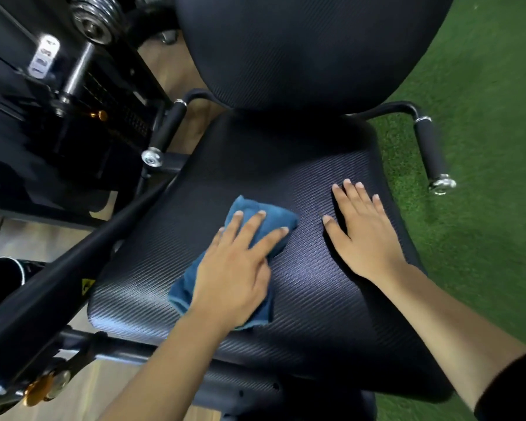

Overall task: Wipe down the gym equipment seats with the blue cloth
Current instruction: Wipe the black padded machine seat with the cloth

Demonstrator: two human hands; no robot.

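Note:
A black textured seat pad (pixel 255 165) of a gym machine fills the middle of the view, with its black backrest (pixel 301 47) rising behind it. A folded blue cloth (pixel 246 208) lies on the seat's left half. My left hand (pixel 237 265) presses flat on the cloth with fingers straight and spread, covering most of it. My right hand (pixel 365 235) rests flat on the bare seat to the right of the cloth, fingers straight, holding nothing.
Two black foam handles flank the seat, the left handle (pixel 167 129) and the right handle (pixel 431 153). The machine's frame and weight stack (pixel 73 95) stand at the left, with a black bar (pixel 73 271) crossing diagonally. Green turf (pixel 483 86) lies on the right, wood floor on the left.

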